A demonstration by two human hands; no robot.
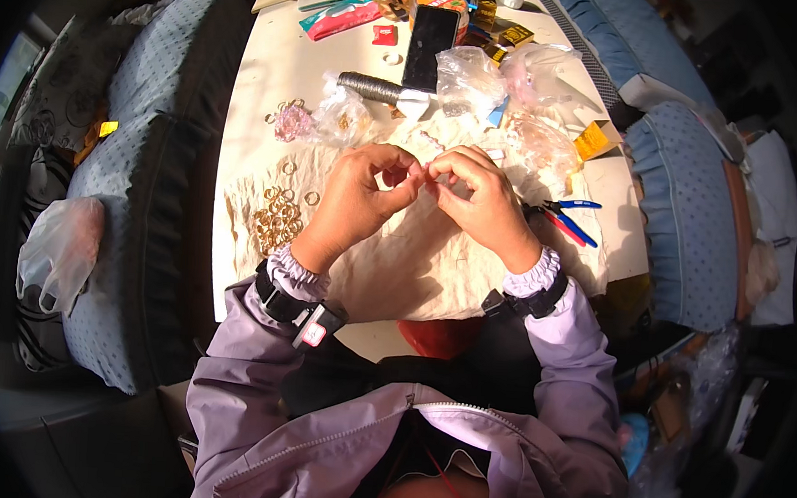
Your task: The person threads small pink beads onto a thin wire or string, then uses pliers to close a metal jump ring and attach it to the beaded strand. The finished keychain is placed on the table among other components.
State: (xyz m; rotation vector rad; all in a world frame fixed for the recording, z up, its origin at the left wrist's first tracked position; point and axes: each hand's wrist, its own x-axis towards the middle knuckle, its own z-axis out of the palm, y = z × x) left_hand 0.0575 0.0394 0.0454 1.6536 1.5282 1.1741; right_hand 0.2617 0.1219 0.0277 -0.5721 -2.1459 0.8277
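Left hand (363, 194) and right hand (485, 200) pinched, fingertips together over cloth (383, 271); too small to tell what they grip. Gold rings (278, 216) piled just left of left hand. Blue-handled pliers (582, 232) right of right hand.

L hand (363, 194) nr. R hand (482, 197), both pinched.

A pale counter (287, 60) stands centrally. A dotted blue sofa (143, 174) flanks its left side; a blue ruffled seat (684, 212) flanks its right. A window (9, 88) borders the far left. The counter is brightly sunlit; outer areas are dark.
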